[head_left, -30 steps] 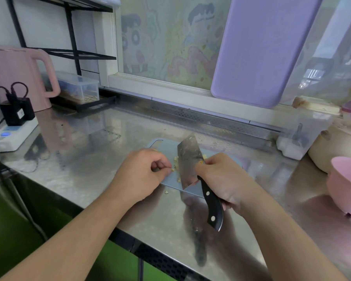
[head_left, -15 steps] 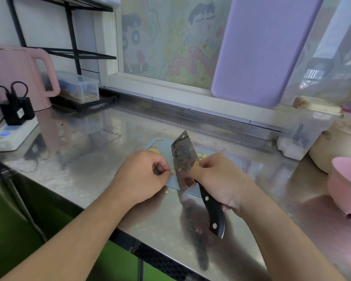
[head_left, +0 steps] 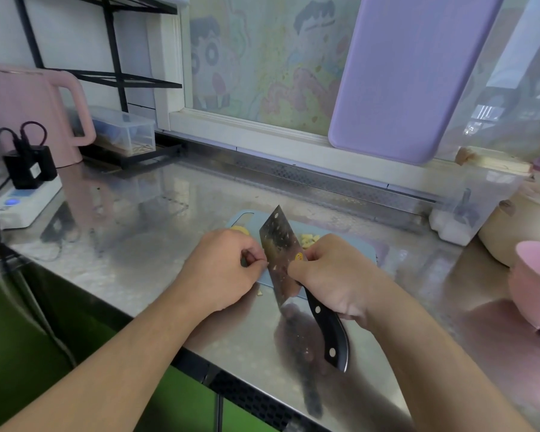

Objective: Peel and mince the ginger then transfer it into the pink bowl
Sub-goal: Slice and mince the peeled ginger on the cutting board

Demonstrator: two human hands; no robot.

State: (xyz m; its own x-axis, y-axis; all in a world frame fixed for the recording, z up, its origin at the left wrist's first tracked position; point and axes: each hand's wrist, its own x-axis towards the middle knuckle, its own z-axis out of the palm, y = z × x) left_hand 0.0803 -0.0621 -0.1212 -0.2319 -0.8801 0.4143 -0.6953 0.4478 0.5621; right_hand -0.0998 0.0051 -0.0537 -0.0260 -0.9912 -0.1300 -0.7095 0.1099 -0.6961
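Note:
A small blue cutting board (head_left: pixel 363 249) lies on the steel counter. My right hand (head_left: pixel 331 272) grips a cleaver (head_left: pixel 278 254) by its black handle, blade standing on edge over the board. My left hand (head_left: pixel 222 269) has its fingers curled against the blade's left face, pinching what looks like a small ginger piece; the piece itself is mostly hidden. Cut ginger bits (head_left: pixel 307 240) lie on the board behind the blade, a yellow ginger piece (head_left: pixel 240 229) peeks out behind my left hand, and one bit (head_left: pixel 259 293) lies on the counter. The pink bowl (head_left: pixel 533 285) stands at the right edge.
A pink kettle (head_left: pixel 28 113) and a power strip (head_left: pixel 19 204) with plugs sit at the left. A clear box (head_left: pixel 122 132) rests on a black rack. At the right stand a clear container (head_left: pixel 474 204) and a cream pot (head_left: pixel 518 229). A purple board (head_left: pixel 412 73) leans on the window.
The cleaver's blade has shifted a little left toward my left hand and tilted more upright. My left hand stays curled at the board's near left edge.

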